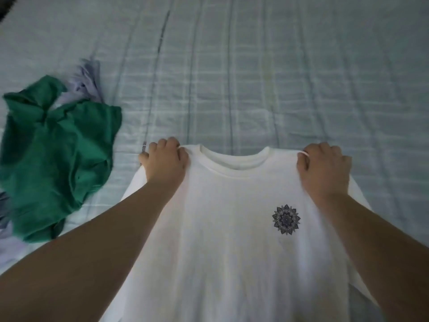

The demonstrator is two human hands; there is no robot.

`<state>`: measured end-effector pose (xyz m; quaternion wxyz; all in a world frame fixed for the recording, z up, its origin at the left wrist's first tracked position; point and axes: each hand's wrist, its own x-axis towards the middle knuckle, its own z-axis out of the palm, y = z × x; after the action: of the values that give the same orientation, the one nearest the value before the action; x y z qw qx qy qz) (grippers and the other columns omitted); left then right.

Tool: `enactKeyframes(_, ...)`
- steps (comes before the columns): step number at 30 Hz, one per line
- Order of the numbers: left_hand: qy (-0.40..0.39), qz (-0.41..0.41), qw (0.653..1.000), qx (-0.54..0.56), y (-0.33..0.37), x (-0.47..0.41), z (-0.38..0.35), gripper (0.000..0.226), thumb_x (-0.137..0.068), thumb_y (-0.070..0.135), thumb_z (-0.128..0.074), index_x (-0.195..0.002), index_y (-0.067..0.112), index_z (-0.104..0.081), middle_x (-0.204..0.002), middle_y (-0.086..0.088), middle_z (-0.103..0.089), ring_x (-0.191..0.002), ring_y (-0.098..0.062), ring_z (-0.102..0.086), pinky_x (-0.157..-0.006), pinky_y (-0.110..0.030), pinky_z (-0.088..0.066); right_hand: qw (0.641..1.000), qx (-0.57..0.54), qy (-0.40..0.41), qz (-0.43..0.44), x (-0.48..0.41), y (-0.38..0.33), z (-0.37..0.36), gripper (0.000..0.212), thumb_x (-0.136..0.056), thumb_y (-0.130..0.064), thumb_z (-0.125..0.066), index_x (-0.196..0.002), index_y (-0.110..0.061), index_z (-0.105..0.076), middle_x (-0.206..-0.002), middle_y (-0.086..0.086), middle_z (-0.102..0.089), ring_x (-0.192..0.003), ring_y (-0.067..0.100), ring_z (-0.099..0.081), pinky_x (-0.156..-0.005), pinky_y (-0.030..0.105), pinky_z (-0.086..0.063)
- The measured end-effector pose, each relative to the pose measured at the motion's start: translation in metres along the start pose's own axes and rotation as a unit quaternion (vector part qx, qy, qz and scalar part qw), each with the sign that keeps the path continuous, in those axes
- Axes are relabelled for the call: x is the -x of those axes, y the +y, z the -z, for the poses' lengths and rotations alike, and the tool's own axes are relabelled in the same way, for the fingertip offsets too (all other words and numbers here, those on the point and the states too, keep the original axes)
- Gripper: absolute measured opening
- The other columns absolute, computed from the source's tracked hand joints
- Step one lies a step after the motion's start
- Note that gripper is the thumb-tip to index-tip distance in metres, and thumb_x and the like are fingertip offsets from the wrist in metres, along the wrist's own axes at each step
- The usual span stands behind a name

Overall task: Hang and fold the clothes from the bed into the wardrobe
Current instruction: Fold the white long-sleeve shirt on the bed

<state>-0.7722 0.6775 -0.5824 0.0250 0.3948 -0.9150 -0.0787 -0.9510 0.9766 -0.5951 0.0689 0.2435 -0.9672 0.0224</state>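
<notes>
A white T-shirt with a small dark mandala print on the chest is spread front-up over the bed, collar pointing away from me. My left hand grips its left shoulder seam beside the collar, fingers curled over the fabric. My right hand pinches the right shoulder the same way. Both sleeves spill out from under my forearms. The shirt's hem runs out of view at the bottom.
A crumpled green garment lies at the bed's left side, on top of pale lilac clothing that shows behind and below it. The pale blue checked bedsheet stretches bare beyond the shirt and to the right.
</notes>
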Motion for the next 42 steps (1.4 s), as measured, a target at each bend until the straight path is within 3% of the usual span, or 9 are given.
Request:
enactKeyframes(3,-0.005,0.0,1.0,-0.008,-0.008,-0.01,-0.051,0.022,-0.092,0.033,-0.043,-0.1,0.016,-0.055,-0.104,-0.008,-0.054,-0.101,-0.032,-0.046,-0.086,-0.045,-0.03,1.0,-0.021,-0.006,0.003,0.0,-0.002,-0.046,0.028,-0.091,-0.034,-0.042,-0.1,-0.014,-0.061,-0.098,0.014,-0.058,-0.09,0.035,-0.052,-0.077,0.043,-0.037)
enactKeyframes(7,0.05,0.003,0.999,0.003,-0.015,-0.01,-0.082,0.02,-0.087,0.034,-0.052,-0.1,0.018,-0.054,-0.105,-0.007,-0.053,-0.101,-0.032,-0.045,-0.088,-0.045,-0.029,0.998,-0.057,0.027,0.0,0.003,-0.001,-0.072,0.021,-0.09,-0.03,-0.048,-0.1,-0.014,-0.057,-0.101,0.017,-0.055,-0.092,0.037,-0.05,-0.079,0.043,-0.034)
enactKeyframes(17,0.022,-0.018,1.0,0.012,-0.012,-0.005,-0.061,0.03,-0.086,0.035,-0.047,-0.108,0.015,-0.055,-0.113,-0.012,-0.054,-0.105,-0.036,-0.047,-0.09,-0.047,-0.033,0.995,-0.094,0.012,-0.016,0.004,-0.003,-0.049,0.024,-0.087,-0.028,-0.044,-0.101,-0.013,-0.057,-0.104,0.018,-0.055,-0.093,0.039,-0.05,-0.083,0.047,-0.037)
enactKeyframes(21,0.009,-0.108,0.994,0.031,-0.016,0.035,-0.043,0.053,-0.084,0.034,-0.045,-0.13,0.009,-0.052,-0.135,-0.016,-0.052,-0.123,-0.039,-0.047,-0.105,-0.052,-0.035,0.997,-0.08,-0.022,-0.008,0.025,-0.006,-0.032,0.042,-0.088,-0.025,-0.037,-0.123,-0.012,-0.055,-0.119,0.017,-0.057,-0.108,0.037,-0.051,-0.094,0.048,-0.039)
enactKeyframes(24,-0.024,-0.175,0.984,0.021,-0.022,0.083,-0.034,0.059,-0.089,0.031,-0.045,-0.144,0.011,-0.043,-0.154,-0.015,-0.039,-0.143,-0.036,-0.033,-0.116,-0.058,-0.022,0.997,-0.046,-0.056,0.031,0.072,-0.01,-0.017,0.056,-0.09,-0.026,-0.035,-0.142,-0.007,-0.041,-0.145,0.018,-0.044,-0.133,0.036,-0.04,-0.109,0.053,-0.033)
enactKeyframes(28,-0.078,-0.233,0.969,0.01,-0.039,0.166,-0.028,0.062,-0.093,0.035,-0.034,-0.152,0.015,-0.034,-0.161,-0.013,-0.028,-0.149,-0.033,-0.022,-0.12,-0.055,-0.019,0.993,-0.084,-0.078,0.021,0.178,-0.035,0.012,0.06,-0.092,-0.025,-0.038,-0.15,-0.01,-0.035,-0.158,0.012,-0.032,-0.146,0.032,-0.026,-0.118,0.052,-0.022)
enactKeyframes(34,-0.149,-0.282,0.948,0.009,-0.084,0.321,-0.016,0.062,-0.098,0.036,-0.032,-0.158,0.023,-0.022,-0.164,-0.011,-0.018,-0.152,-0.03,-0.013,-0.122,-0.051,-0.015,0.978,-0.107,-0.18,0.023,0.351,-0.06,0.055,0.061,-0.097,-0.03,-0.029,-0.155,-0.014,-0.022,-0.163,0.009,-0.019,-0.152,0.027,-0.012,-0.122,0.05,-0.014)
enactKeyframes(42,-0.247,-0.263,0.931,-0.058,-0.168,0.445,-0.008,0.06,-0.1,0.04,-0.029,-0.157,0.023,-0.023,-0.163,-0.015,-0.02,-0.151,-0.037,-0.013,-0.121,-0.056,-0.017,0.959,-0.042,-0.281,-0.014,0.483,-0.037,0.077,0.058,-0.097,-0.032,-0.029,-0.154,-0.017,-0.03,-0.159,0.01,-0.03,-0.148,0.031,-0.024,-0.12,0.054,-0.017)
